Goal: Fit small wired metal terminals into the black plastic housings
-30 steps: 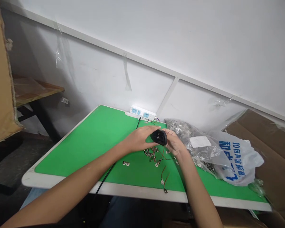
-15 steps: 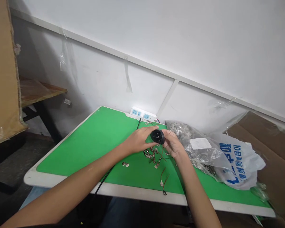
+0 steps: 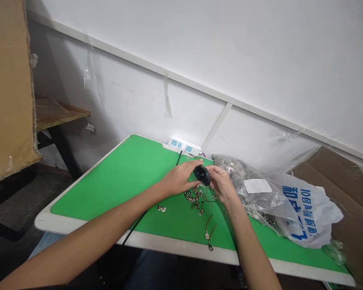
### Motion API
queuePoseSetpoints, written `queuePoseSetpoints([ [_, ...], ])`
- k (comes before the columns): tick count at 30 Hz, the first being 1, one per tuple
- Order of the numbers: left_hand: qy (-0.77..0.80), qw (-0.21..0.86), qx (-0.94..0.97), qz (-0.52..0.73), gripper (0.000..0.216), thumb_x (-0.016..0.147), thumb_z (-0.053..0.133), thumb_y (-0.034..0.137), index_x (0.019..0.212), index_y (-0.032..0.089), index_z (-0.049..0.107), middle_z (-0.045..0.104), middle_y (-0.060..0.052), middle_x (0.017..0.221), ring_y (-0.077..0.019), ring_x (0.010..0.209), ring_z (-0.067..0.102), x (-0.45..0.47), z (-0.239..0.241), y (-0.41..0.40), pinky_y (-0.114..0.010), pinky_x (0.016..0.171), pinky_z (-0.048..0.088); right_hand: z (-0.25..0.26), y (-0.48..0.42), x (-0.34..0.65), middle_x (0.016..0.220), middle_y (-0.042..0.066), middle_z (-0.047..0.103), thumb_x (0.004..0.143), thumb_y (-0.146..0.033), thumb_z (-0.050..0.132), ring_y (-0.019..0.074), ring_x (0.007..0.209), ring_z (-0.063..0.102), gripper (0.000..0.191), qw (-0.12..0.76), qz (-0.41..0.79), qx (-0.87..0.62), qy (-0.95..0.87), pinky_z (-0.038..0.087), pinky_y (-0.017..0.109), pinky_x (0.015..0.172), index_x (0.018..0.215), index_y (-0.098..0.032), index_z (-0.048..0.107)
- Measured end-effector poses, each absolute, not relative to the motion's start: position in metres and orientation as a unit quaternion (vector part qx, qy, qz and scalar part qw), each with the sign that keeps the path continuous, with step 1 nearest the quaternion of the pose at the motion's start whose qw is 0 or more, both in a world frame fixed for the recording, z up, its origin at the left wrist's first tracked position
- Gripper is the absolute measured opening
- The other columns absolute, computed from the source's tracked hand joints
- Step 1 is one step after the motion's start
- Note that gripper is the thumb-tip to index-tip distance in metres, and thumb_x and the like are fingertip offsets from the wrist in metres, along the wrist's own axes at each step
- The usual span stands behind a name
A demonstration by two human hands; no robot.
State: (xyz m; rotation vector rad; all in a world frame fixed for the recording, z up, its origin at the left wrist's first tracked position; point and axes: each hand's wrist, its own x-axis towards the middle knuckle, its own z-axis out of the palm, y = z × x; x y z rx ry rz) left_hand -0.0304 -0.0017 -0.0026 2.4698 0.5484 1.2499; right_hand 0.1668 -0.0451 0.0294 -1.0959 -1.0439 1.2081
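A small black plastic housing (image 3: 201,175), rounded and hollow on the side facing me, is held up over the green table. My left hand (image 3: 181,177) grips it from the left, thumb below and fingers above. From the right, my right hand (image 3: 221,181) closes its fingertips on the housing's edge. What lies inside the hollow is too small to make out. Under the hands, several small metal parts (image 3: 196,198) lie in a loose heap. Nearer the front edge are short brown wires with terminals (image 3: 208,235), and a small metal piece (image 3: 161,208) sits to the left.
A white power strip (image 3: 185,146) stands at the table's back edge, with a black cable (image 3: 136,224) running forward from it. Clear bags of metal parts (image 3: 240,171) and a printed white bag (image 3: 308,213) fill the right side. Cardboard (image 3: 9,88) hangs at the left.
The view has shifted slightly, so the scene sits a little further right. The black housing is turned a little between my fingers; both hands keep their grip.
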Motion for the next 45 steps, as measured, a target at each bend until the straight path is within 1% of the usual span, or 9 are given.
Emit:
queuePoseSetpoints([
  [5,0.192,0.191,0.856,0.44,0.056,0.097,0.07,0.033,0.147,0.024,0.047,0.056,-0.015,0.157,-0.033,0.146,0.055,-0.029,-0.003,-0.005,-0.056,0.119,0.05,0.033,-0.05,0.157,0.058,-0.003,0.062,0.067,-0.051,0.093,0.01,0.05,0.051,0.038,0.583,0.453,-0.462,-0.491,0.036,0.022,0.046,0.075,-0.019,0.074],
  [10,0.174,0.213,0.838,0.47,0.064,0.095,0.069,0.026,0.152,0.022,0.041,0.05,-0.017,0.162,-0.0327,0.147,0.054,-0.03,-0.005,-0.007,-0.053,0.119,0.05,0.032,-0.055,0.143,0.075,0.001,0.068,0.077,-0.051,0.086,0.0133,0.058,0.057,0.033,0.63,0.309,-0.448,-0.554,0.048,0.026,0.053,0.081,-0.021,0.073],
  [16,0.145,0.194,0.837,0.491,0.064,0.095,0.065,0.021,0.153,0.023,0.039,0.047,-0.018,0.164,-0.0319,0.151,0.049,-0.03,-0.005,-0.006,-0.054,0.121,0.047,0.026,-0.058,0.139,0.084,0.004,0.067,0.09,-0.041,0.076,0.0157,0.07,0.06,0.02,0.641,0.182,-0.425,-0.612,0.048,0.027,0.056,0.084,-0.021,0.075],
  [20,0.122,0.195,0.836,0.499,0.058,0.095,0.064,0.019,0.149,0.022,0.042,0.045,-0.019,0.165,-0.0316,0.152,0.047,-0.031,-0.001,-0.007,-0.055,0.121,0.047,0.029,-0.06,0.141,0.086,0.005,0.068,0.092,-0.034,0.073,0.0176,0.076,0.062,0.014,0.632,0.153,-0.404,-0.643,0.05,0.028,0.06,0.085,-0.023,0.075],
  [26,0.113,0.189,0.835,0.503,0.054,0.095,0.064,0.021,0.146,0.023,0.044,0.049,-0.019,0.162,-0.0323,0.15,0.05,-0.033,0.003,-0.01,-0.056,0.121,0.048,0.037,-0.065,0.137,0.081,0.004,0.067,0.088,-0.036,0.076,0.0183,0.073,0.06,0.015,0.635,0.186,-0.407,-0.63,0.049,0.029,0.059,0.079,-0.025,0.075],
  [34,0.158,0.171,0.848,0.477,0.071,0.092,0.062,0.019,0.158,0.027,0.036,0.052,-0.015,0.159,-0.0338,0.146,0.054,-0.031,0.01,-0.014,-0.06,0.119,0.049,0.038,-0.062,0.132,0.075,0.002,0.064,0.077,-0.046,0.084,0.0163,0.067,0.054,0.026,0.665,0.275,-0.428,-0.547,0.046,0.029,0.059,0.073,-0.024,0.072],
  [38,0.173,0.165,0.865,0.441,0.077,0.092,0.063,0.019,0.163,0.029,0.032,0.059,-0.016,0.151,-0.037,0.14,0.057,-0.031,0.02,-0.011,-0.062,0.114,0.051,0.034,-0.055,0.135,0.065,-0.002,0.058,0.073,-0.049,0.088,0.011,0.054,0.045,0.032,0.664,0.358,-0.425,-0.501,0.039,0.025,0.049,0.073,-0.022,0.071],
  [42,0.208,0.194,0.86,0.423,0.086,0.094,0.069,0.028,0.166,0.027,0.023,0.058,-0.019,0.15,-0.0398,0.139,0.056,-0.032,0.027,-0.007,-0.063,0.109,0.054,0.032,-0.049,0.135,0.064,-0.003,0.061,0.064,-0.046,0.094,0.0096,0.053,0.048,0.036,0.677,0.47,-0.39,-0.41,0.04,0.021,0.045,0.076,-0.021,0.07],
  [45,0.224,0.208,0.834,0.46,0.077,0.093,0.074,0.038,0.159,0.028,0.036,0.059,-0.016,0.15,-0.0379,0.139,0.057,-0.031,0.025,-0.007,-0.063,0.113,0.051,0.032,-0.046,0.136,0.061,-0.005,0.059,0.057,-0.039,0.097,0.0083,0.05,0.047,0.038,0.68,0.506,-0.378,-0.371,0.04,0.019,0.043,0.075,-0.021,0.067],
])
